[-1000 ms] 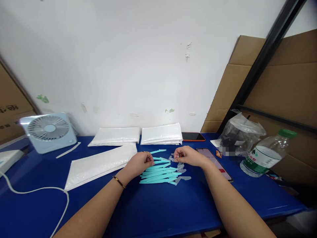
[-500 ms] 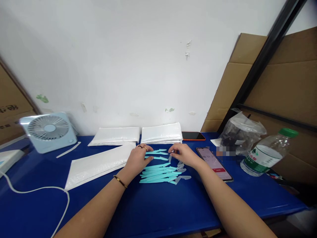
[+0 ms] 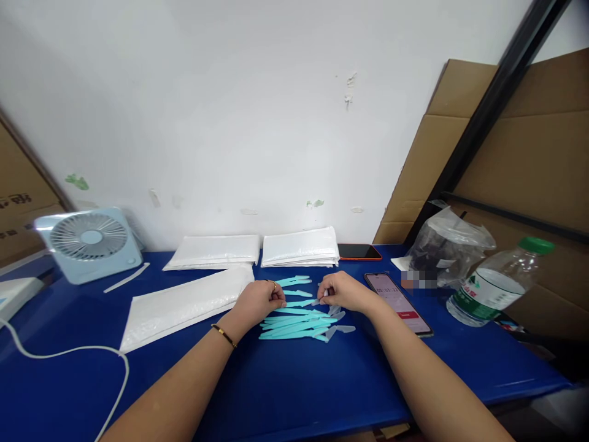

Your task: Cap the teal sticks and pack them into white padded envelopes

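The left hand (image 3: 263, 301) has thumb and fingers pinched on the left end of a turquoise razor (image 3: 299, 303), which lies across the gap between the hands. The right hand (image 3: 340, 291) is curled at that razor's other end, its fingertips closed on a clear cap that they mostly cover; whether cap and blade touch is hard to tell. Just beyond lie a few more razors (image 3: 297, 293); on the near side is an overlapping pile of razors (image 3: 294, 334), with loose clear caps (image 3: 345, 329) along its right.

Left of the hands a long white envelope (image 3: 184, 312) slants over the blue table (image 3: 294, 387), its right end partly behind the left hand. Farther off are two stacks of envelopes, left (image 3: 214, 250) and right (image 3: 299, 247), and a dark phone (image 3: 359, 252) beside the latter. A lit phone (image 3: 398, 304) lies close by the right forearm. Farther right, a bagged cup (image 3: 448, 245) stands behind a bottle (image 3: 490, 294), a pixelated patch hiding something before the bag. Far left stand a fan (image 3: 92, 242) and a white device (image 3: 18, 296), cut off by the edge.
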### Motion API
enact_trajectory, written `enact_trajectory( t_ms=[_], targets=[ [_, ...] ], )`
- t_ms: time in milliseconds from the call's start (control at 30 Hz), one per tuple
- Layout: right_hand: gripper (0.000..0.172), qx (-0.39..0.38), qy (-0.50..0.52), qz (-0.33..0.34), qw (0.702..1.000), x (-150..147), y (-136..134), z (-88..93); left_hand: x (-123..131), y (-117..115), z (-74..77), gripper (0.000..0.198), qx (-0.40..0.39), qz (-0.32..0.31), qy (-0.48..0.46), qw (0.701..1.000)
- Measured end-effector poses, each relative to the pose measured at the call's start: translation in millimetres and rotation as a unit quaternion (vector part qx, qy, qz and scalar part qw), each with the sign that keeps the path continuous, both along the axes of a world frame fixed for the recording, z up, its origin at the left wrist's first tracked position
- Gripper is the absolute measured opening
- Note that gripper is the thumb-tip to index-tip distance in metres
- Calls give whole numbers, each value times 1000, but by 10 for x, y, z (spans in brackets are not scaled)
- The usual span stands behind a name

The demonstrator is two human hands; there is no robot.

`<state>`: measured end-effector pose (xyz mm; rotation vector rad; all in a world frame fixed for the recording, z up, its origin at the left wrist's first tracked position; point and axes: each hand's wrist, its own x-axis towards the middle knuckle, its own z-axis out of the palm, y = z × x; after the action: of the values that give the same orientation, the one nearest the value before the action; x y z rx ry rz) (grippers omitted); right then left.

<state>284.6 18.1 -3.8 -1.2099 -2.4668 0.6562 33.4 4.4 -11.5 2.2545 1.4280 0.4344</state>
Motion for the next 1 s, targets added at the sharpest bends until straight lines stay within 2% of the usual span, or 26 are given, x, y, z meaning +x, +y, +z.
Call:
enact_trajectory(
  t_ms=[133, 400, 533, 633, 733, 867, 1000],
  targets=[
    [9, 37, -2, -15, 999, -46, -13, -9, 3, 27, -8, 18, 5, -4, 0, 1000],
    [10, 53, 9, -9, 999, -84, 40, -87, 44, 70, -23, 17, 53, 1, 28, 998],
    [11, 43, 28, -12, 999, 23, 24, 16, 39, 27, 11, 20, 115, 1, 23, 993],
    [14, -13, 26, 20, 999, 187, -24, 144, 4, -13, 24, 25, 90, -45, 2, 995],
    [18, -54, -21, 41, 997, 274, -63, 206, -17, -25, 11, 20, 51, -86, 5, 995],
    [14, -78, -32, 25, 996, 253, -60, 168, -9, -8, -23, 18, 29, -68, 16, 997],
    [14, -66, -23, -6, 997, 230, -39, 133, -21, 7, -51, 17, 26, -49, 20, 998]
  ],
)
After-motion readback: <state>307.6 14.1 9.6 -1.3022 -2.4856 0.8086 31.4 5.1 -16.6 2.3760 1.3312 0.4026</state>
